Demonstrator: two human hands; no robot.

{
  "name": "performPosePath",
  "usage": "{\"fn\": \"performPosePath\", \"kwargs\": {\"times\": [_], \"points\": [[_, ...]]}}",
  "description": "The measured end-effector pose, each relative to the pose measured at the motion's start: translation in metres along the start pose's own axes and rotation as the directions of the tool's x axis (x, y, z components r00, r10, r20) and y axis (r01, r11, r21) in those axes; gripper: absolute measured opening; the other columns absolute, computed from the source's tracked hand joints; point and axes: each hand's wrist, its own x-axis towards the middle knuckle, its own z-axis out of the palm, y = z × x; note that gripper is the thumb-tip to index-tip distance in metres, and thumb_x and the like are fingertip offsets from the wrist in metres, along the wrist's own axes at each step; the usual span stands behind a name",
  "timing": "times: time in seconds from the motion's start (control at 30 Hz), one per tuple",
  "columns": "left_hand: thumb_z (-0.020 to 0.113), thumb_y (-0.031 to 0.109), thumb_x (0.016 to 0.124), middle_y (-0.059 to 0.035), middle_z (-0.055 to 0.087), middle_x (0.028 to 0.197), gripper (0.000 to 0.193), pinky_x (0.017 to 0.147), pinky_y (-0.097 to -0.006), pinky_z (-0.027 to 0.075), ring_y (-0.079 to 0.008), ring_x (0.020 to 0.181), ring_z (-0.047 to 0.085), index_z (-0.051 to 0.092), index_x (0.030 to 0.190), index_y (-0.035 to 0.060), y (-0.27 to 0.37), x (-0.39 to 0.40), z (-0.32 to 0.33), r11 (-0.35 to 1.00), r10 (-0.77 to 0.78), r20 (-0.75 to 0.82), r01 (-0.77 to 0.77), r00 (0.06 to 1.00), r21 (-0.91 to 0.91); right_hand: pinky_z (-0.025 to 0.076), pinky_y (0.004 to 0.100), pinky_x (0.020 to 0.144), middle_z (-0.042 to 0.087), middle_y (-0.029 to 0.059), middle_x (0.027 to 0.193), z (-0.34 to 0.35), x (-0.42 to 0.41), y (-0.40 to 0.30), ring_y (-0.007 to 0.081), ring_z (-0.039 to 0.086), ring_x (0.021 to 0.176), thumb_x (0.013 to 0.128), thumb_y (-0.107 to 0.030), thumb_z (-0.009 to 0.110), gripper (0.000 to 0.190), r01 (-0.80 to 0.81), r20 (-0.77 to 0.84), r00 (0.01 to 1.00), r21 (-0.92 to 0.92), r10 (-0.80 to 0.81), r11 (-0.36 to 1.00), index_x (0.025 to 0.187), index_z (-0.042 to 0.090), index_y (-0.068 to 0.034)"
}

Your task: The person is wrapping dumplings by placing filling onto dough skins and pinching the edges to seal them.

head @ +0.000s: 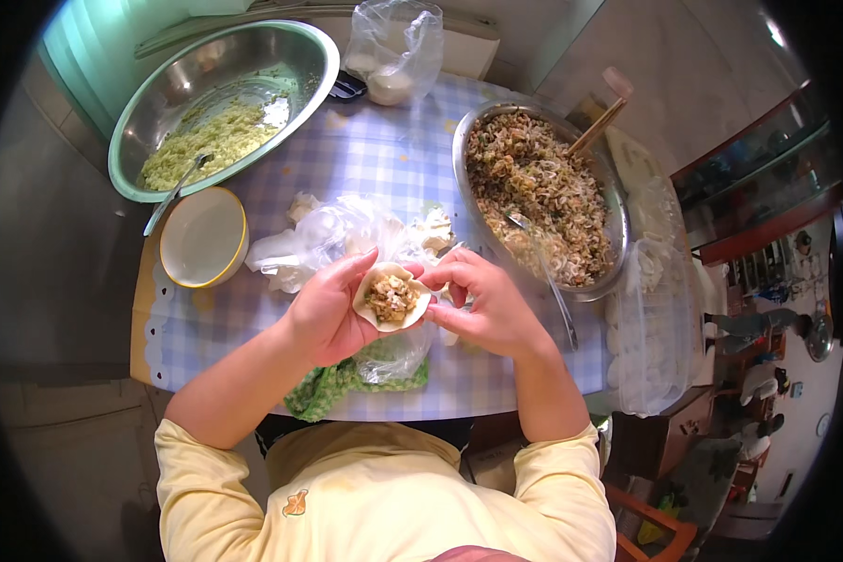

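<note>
My left hand [334, 309] cradles a round dough wrapper [386, 324] with a mound of rice-like filling [391, 295] in its middle. The fingers and thumb of my right hand [481, 302] pinch the wrapper's right edge, which is slightly raised and wavy. Just behind my hands lies a crumpled clear plastic bag [337, 228] with pale dough-like pieces around it. To the right, an oval metal basin [461, 151] holds a brown rice mixture [541, 190], with a metal spoon [549, 274] and wooden chopsticks [597, 126] in it.
At the back left a large metal basin [232, 38] holds green chopped filling and a spoon [175, 197]. A yellow-rimmed bowl [200, 239] stands before it. Clear plastic containers [650, 330] line the right edge. A green cloth [316, 393] lies at the near edge. Several people are in the background at right.
</note>
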Motion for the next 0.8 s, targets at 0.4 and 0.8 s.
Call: {"fn": "performPosePath", "kwargs": {"times": [0.4, 0.8], "points": [[0.045, 0.024, 0.096, -0.0201, 0.058, 0.121, 0.043, 0.095, -0.0415, 0.05, -0.029, 0.109, 0.06, 0.046, 0.127, -0.0064, -0.0027, -0.0029, -0.0012, 0.988, -0.08, 0.05, 0.073, 0.996, 0.135, 0.042, 0.0235, 0.059, 0.062, 0.0026, 0.079, 0.0019, -0.0043, -0.0038, 0.01, 0.054, 0.066, 0.078, -0.003, 0.071, 0.013, -0.031, -0.018, 0.999, 0.068, 0.033, 0.997, 0.09, 0.07, -0.004], [0.051, 0.014, 0.092, -0.0206, 0.058, 0.12, 0.041, 0.087, -0.0402, 0.056, -0.0364, 0.109, 0.06, 0.046, 0.127, -0.0074, 0.004, -0.0082, 0.0082, 0.953, -0.186, 0.002, 0.18, 0.983, 0.242, 0.044, 0.024, 0.059, 0.062, 0.0053, 0.079, 0.0006, -0.0075, -0.0019, 0.0132, 0.058, 0.068, 0.077, 0.0, 0.072, 0.011, 0.088, -0.1, 0.991, 0.002, -0.087, 0.996, 0.087, 0.067, -0.003]]}}
